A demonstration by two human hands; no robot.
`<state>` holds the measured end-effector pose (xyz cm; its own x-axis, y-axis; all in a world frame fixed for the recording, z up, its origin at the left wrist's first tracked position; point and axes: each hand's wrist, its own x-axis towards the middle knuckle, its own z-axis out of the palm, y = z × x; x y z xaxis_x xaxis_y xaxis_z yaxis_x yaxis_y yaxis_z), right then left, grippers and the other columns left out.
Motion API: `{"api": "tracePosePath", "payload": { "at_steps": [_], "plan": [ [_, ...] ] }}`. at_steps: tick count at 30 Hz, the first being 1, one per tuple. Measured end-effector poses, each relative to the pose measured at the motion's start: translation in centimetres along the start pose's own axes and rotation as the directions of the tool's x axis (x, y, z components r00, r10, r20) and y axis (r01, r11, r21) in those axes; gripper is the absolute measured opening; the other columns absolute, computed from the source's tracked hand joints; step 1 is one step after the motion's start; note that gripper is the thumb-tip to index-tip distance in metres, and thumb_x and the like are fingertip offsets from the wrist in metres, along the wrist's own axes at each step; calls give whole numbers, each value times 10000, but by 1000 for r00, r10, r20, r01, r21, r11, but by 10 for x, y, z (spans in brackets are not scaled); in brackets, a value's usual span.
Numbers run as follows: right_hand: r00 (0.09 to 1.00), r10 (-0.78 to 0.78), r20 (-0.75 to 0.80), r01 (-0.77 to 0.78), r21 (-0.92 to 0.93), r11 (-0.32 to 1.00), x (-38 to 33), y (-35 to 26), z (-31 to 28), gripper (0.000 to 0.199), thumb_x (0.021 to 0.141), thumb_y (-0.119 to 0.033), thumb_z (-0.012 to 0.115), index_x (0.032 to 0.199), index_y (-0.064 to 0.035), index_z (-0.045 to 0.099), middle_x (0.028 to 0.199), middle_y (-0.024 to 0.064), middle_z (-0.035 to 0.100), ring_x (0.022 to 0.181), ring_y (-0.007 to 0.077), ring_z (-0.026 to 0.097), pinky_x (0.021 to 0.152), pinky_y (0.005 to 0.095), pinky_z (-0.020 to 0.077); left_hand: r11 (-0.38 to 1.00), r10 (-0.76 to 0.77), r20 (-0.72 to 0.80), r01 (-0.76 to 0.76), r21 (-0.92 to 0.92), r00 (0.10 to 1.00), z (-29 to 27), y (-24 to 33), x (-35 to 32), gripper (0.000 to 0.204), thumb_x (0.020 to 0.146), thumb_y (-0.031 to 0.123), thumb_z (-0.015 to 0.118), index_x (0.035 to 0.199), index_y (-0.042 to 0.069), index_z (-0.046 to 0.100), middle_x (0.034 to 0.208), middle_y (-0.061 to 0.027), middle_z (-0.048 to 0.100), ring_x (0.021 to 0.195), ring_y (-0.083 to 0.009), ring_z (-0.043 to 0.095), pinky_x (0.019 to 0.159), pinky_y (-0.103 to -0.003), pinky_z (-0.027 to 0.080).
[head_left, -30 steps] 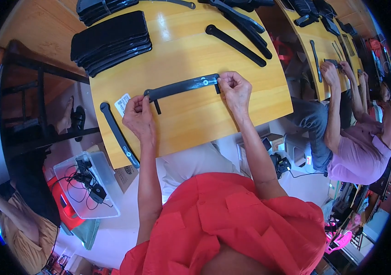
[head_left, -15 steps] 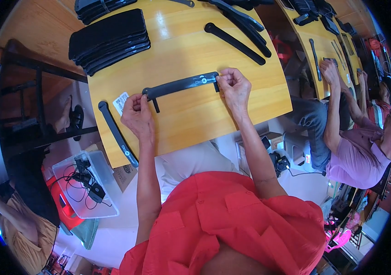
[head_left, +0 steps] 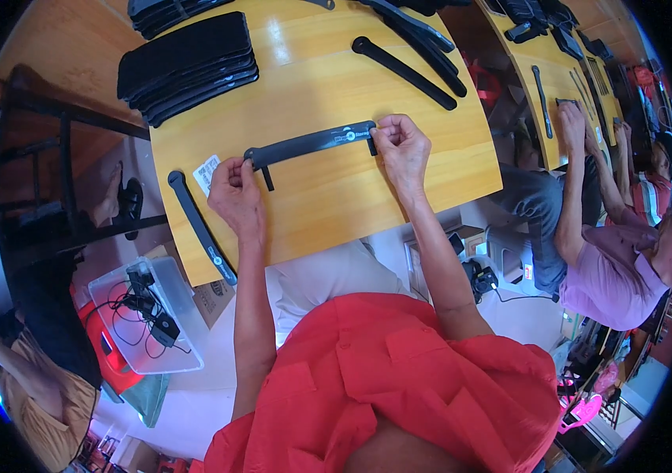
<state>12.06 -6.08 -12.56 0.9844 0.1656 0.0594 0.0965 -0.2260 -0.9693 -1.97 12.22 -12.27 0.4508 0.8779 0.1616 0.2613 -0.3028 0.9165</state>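
A black strap (head_left: pixel 308 146) with white print and a rounded left end stretches between my two hands, just above or on the wooden table. My left hand (head_left: pixel 237 197) pinches its left end. Thumb and fingers of my right hand (head_left: pixel 403 150) close on the right end. Under the strap, a short narrow black piece (head_left: pixel 267 178) points toward me near the left end, with a similar one by the right end. Beside my left hand lie a white printed label (head_left: pixel 207 171) and another black strap (head_left: pixel 202 229) along the table's left edge.
A stack of black folded pieces (head_left: pixel 186 67) stands at the far left of the table (head_left: pixel 312 225). More black straps (head_left: pixel 405 72) lie at the far right. A clear plastic bin (head_left: pixel 186 347) with cables is on the floor at left. Another person (head_left: pixel 620 252) works at right.
My hands stay on the strap's two ends, almost in place; the strap's printed face has tilted slightly. At the right, the co-worker's hand has shifted a little.
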Motion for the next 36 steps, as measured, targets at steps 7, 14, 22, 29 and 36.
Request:
{"api": "tracePosePath", "payload": {
  "at_steps": [7,14,22,29,36],
  "plan": [
    [1000,-16,-18,14,-82,997,0,-2,0,90,760,22,661,824,-3,603,665,-29,552,569,21,469,516,160,416,995,74,-4,-74,72,997,1,2,0,49,773,4,628,819,-3,614,702,-66,579,570,-118,533,549,-252,442],
    [999,-41,-14,38,-175,984,5,-7,-1,82,746,24,668,784,-4,601,621,-2,559,519,37,484,448,184,414,999,22,-3,-22,30,1000,-1,16,1,59,748,-16,630,786,-3,587,666,-61,553,568,-127,520,545,-268,428],
    [968,214,135,-215,-3,977,15,-18,-11,53,743,9,651,740,-3,600,584,35,577,465,89,543,400,222,457,997,-82,130,81,8,988,-8,-1,11,79,773,6,626,833,-8,575,666,-48,558,577,-100,520,509,-244,427],
    [987,146,66,-159,314,936,6,-1,-14,30,816,-7,598,840,-23,587,681,20,574,512,73,538,416,199,459,954,-115,200,165,-251,973,-28,5,1,114,854,77,576,891,-27,606,786,-79,593,626,-109,553,504,-235,438],
    [934,-350,-70,340,-122,933,-14,-8,-12,81,778,-12,591,854,11,611,758,89,598,623,184,590,567,300,476,875,408,190,-442,199,893,-41,-1,-15,330,870,100,523,1153,-69,525,1086,-210,562,1007,-321,551,859,-353,441]
  ]
}}
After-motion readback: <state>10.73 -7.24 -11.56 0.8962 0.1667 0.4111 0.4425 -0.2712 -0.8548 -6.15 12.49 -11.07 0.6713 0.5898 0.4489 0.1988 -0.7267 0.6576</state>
